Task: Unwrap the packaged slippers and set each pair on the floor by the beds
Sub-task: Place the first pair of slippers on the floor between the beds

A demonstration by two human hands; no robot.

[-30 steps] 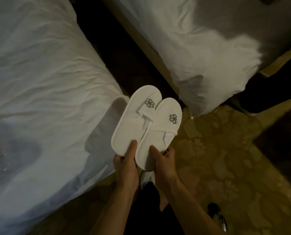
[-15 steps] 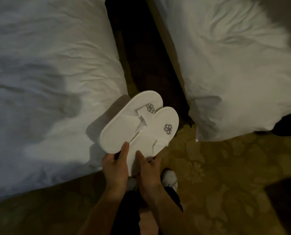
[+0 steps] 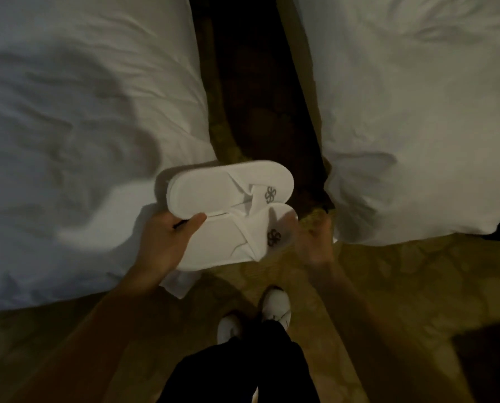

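Note:
A pair of white slippers (image 3: 214, 196) with grey flower logos lies side by side, toes pointing right, held in the air over the near corner of the left bed. My left hand (image 3: 167, 242) grips the heel ends, thumb on top. My right hand (image 3: 315, 242) is blurred by motion, just right of the nearer slipper's toe and apart from it; its fingers look loosely spread.
Two beds with white duvets, the left bed (image 3: 68, 141) and the right bed (image 3: 417, 126), flank a dark narrow gap (image 3: 257, 97). Patterned olive carpet (image 3: 388, 301) covers the floor. My feet in white shoes (image 3: 275, 309) stand below the slippers.
The slippers have turned from pointing away to pointing right. My right hand has let go of them and moved off to the right. The view has tilted toward the gap between the beds.

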